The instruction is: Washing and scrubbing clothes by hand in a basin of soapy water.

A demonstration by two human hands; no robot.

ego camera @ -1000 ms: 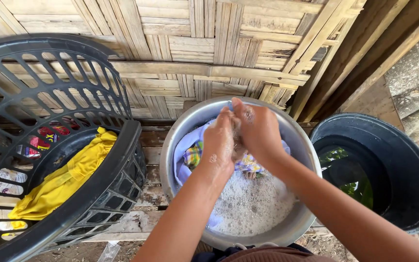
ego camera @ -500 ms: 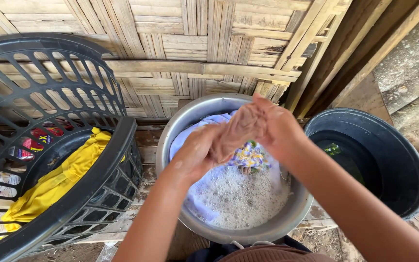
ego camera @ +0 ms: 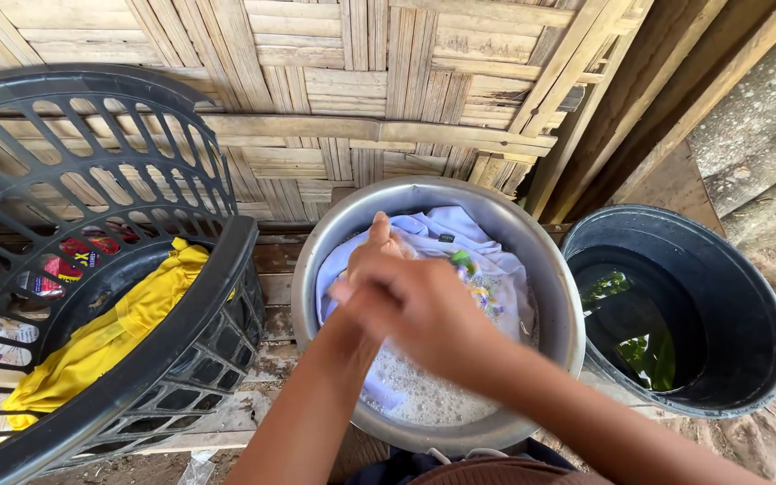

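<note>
Basin (ego camera: pixel 550 269) sits between basket (ego camera: pixel 217 296), left, and tub (ego camera: pixel 765 323), right.

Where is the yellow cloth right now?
The yellow cloth lies inside the black laundry basket at the left, beside the metal basin.

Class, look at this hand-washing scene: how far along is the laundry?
Done: the metal basin holds suds and a soaked pale printed garment. In hand: the left hand and right hand meet over that garment, blurred. Left: a yellow garment lies in the black basket, and the dark tub of water holds no cloth.
</note>
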